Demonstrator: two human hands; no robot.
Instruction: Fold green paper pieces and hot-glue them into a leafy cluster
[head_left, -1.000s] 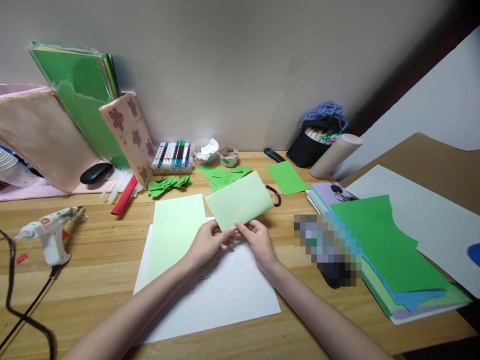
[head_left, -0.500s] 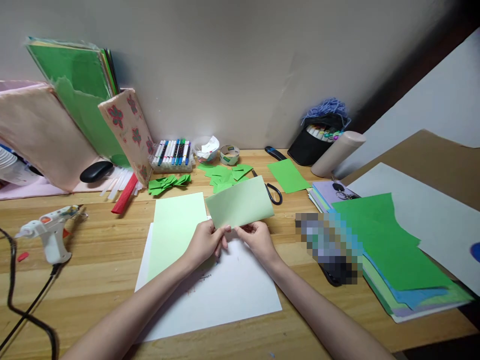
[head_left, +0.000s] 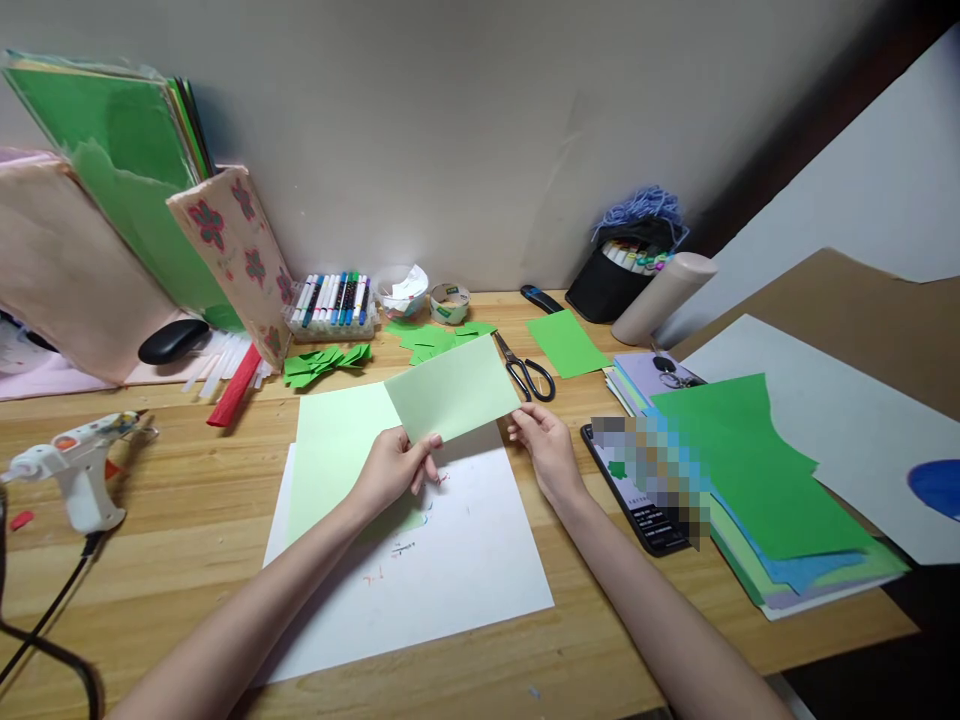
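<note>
A light green rectangle of paper (head_left: 454, 390) is held up at a tilt above the desk. My left hand (head_left: 394, 465) is closed on its lower edge, thumb in front. At the lower right corner, my right hand (head_left: 547, 450) has its fingertips closed on the paper's edge. A larger light green sheet (head_left: 337, 440) lies beneath, partly covered by my left hand and the held piece. Under that is a white sheet (head_left: 480, 560) with small coloured marks. Black-handled scissors (head_left: 529, 375) lie just beyond my right hand.
Cut green pieces (head_left: 326, 365) lie near a marker box (head_left: 332, 308) and a tape roll (head_left: 449, 303). A white glue gun (head_left: 82, 470) with a black cord is at left. To the right are a phone (head_left: 637, 500) and stacked coloured paper (head_left: 757, 460).
My right hand has slid right along the held paper's lower edge to its corner. My left hand keeps its grip. The view has shifted slightly, and the scissors show more fully.
</note>
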